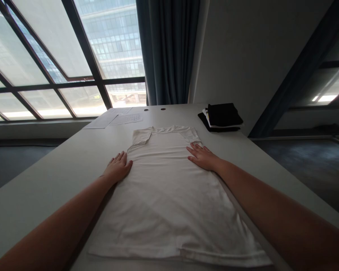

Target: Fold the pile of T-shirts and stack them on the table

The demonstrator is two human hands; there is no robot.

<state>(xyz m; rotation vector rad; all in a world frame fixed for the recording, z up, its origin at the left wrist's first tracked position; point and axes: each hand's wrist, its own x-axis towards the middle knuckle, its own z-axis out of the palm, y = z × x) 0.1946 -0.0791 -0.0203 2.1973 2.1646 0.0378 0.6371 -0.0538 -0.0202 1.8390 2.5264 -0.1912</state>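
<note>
A white T-shirt (169, 195) lies spread on the white table (59, 177), its collar at the far end and its hem toward me. Both short sleeves are turned inward over the body, and light creases run across the chest. My left hand (118, 167) rests at the shirt's left edge with the fingers stretched out and the thumb on the cloth. On the right side, my right hand (202, 156) lies flat on the fabric just below the sleeve, fingers spread. Neither hand grips anything.
A stack of folded dark clothes (224, 116) sits at the table's far right corner. Sheets of paper (113, 118) lie at the far left. Two round holes show near the back edge. Behind stand a blue curtain (169, 52) and large windows (118, 41).
</note>
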